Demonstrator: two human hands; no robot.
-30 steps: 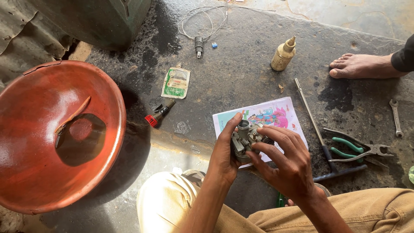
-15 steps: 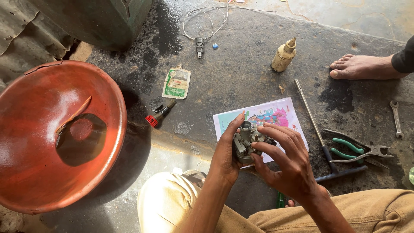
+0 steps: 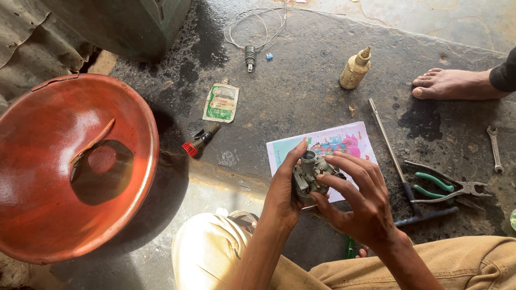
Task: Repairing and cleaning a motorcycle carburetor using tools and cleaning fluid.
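Head view: left hand [image 3: 280,196] and right hand [image 3: 365,207] grip carburetor [image 3: 312,174].

Small grey metal carburetor [image 3: 310,176], round opening up, held between left hand [image 3: 282,196] and right hand [image 3: 360,201].

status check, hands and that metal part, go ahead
Left hand and right hand both grip the small metal carburetor, held above the colourful paper sheet. Pliers and long T-handle tool lie right, apart. Nothing blocking.
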